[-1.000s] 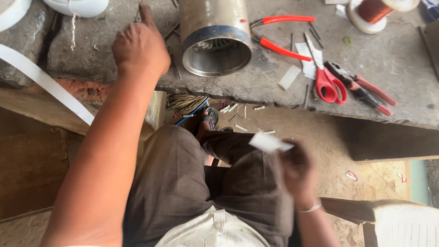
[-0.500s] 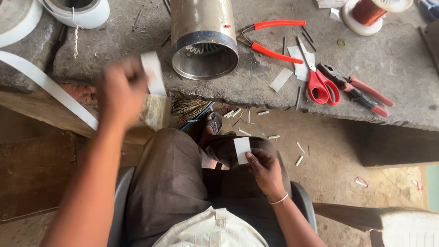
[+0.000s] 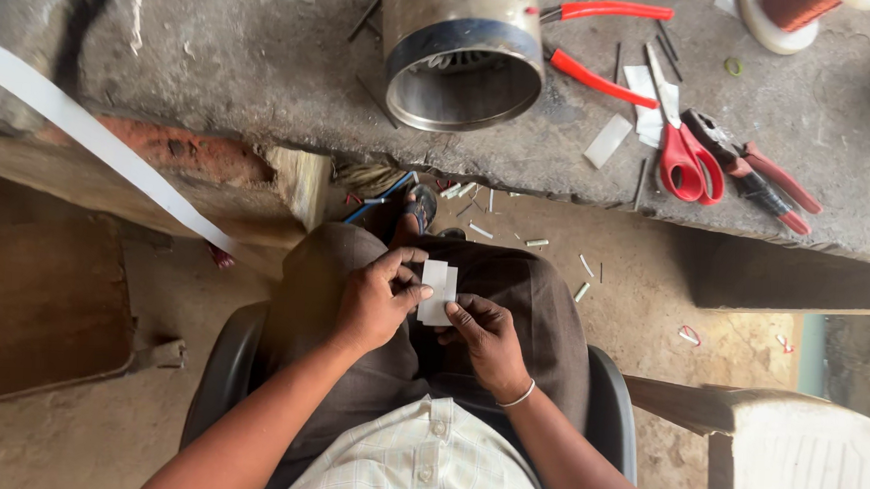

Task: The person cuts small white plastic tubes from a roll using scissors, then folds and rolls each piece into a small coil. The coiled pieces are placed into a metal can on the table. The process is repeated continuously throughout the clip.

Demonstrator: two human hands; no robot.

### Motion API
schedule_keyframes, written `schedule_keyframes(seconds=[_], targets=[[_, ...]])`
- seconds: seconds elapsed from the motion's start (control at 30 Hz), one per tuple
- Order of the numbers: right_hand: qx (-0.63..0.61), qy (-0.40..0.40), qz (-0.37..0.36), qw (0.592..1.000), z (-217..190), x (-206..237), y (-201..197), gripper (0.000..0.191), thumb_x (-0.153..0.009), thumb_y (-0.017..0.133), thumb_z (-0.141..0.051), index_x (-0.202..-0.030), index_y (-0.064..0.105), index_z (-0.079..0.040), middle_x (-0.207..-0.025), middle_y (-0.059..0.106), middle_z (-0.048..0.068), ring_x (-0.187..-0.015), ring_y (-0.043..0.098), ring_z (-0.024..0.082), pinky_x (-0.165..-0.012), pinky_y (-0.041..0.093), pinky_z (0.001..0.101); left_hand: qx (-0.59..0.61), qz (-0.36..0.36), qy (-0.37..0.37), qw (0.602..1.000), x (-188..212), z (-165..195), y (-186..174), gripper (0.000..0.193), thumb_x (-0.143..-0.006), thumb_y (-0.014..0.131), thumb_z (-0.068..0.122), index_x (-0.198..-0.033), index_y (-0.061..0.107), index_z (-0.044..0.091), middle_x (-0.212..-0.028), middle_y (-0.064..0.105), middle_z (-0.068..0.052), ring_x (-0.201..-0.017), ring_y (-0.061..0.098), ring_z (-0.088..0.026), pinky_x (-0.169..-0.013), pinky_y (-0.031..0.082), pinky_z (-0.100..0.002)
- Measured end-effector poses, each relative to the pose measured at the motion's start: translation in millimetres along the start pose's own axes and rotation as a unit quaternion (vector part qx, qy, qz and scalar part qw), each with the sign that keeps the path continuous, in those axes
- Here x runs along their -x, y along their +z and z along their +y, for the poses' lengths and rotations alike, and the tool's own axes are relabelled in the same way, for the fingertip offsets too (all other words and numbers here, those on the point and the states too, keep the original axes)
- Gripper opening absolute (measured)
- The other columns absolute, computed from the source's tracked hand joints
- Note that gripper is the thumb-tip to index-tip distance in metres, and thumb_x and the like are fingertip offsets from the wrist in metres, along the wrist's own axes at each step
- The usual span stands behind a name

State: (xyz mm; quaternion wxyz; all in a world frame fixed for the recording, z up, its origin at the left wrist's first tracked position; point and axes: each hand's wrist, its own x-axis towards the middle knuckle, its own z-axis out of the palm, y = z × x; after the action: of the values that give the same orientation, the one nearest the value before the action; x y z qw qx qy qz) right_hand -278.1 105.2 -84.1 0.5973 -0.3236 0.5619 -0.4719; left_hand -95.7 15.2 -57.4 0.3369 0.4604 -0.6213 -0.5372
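Head view, seated at a rough concrete worktop (image 3: 266, 67): two small white paper slips (image 3: 437, 292) pinched between both hands at the centre of the frame, low over the lap, likely for steadiness and a close look. Left hand (image 3: 378, 299) closed on the slips' left edge, thumb and forefinger pressed on the paper; right hand (image 3: 485, 338) closed on the lower right edge from beneath, a thin bangle (image 3: 518, 398) at the wrist. Slips overlapped, one set a little higher than the other, seemingly being squared against each other.

Across the top of the frame, tools kept within arm's reach on the worktop: a steel cylinder (image 3: 462, 52) lying on its side with the open mouth turned toward the lap, red-handled pliers (image 3: 604, 45) just right of it, red-handled scissors (image 3: 686, 149) and a second dark plier (image 3: 751, 172) further right, more white slips (image 3: 609, 140) scattered between them. A spool of copper wire (image 3: 789, 15) at upper right, cut off by the frame edge. A long white strip (image 3: 84, 132) running diagonally down from upper left, hanging off the worktop edge toward the knee. Short cuttings (image 3: 534, 243) littering the dirt floor below, apparently dropped where trimmed. A pale plastic chair (image 3: 801, 462) at lower right
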Motion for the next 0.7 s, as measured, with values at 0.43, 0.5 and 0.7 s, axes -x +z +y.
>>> schedule_keyframes(seconds=[0.43,0.5,0.7], targets=[[-0.037,0.011,-0.044,0.998,5,-4,5,0.025,-0.093,0.075,-0.011,-0.114,0.067,0.000,-0.094,0.073,0.006,-0.081,0.068,0.011,-0.073,0.058,0.0275,0.010,0.001,0.003,1.000,3,-9,3,0.052,-0.083,0.080,0.008,-0.133,0.068,0.016,-0.083,0.075,-0.006,-0.067,0.067,-0.015,-0.065,0.056,-0.029],[-0.044,0.011,-0.041,0.998,8,-4,5,0.024,-0.093,0.077,-0.009,-0.112,0.067,0.000,-0.093,0.073,0.007,-0.080,0.068,0.011,-0.073,0.058,0.0277,0.029,-0.006,0.050,0.998,5,-11,5,0.049,-0.085,0.078,0.006,-0.132,0.068,0.015,-0.089,0.075,-0.005,-0.076,0.072,-0.013,-0.072,0.059,-0.028],[-0.065,0.030,-0.032,0.997,13,-4,3,0.022,-0.094,0.074,-0.009,-0.113,0.067,0.000,-0.096,0.075,0.008,-0.084,0.072,0.014,-0.075,0.061,0.0304,-0.017,0.001,0.034,0.999,5,-20,7,0.037,-0.085,0.080,0.009,-0.121,0.070,0.012,-0.089,0.074,-0.008,-0.080,0.073,-0.017,-0.073,0.058,-0.031]])
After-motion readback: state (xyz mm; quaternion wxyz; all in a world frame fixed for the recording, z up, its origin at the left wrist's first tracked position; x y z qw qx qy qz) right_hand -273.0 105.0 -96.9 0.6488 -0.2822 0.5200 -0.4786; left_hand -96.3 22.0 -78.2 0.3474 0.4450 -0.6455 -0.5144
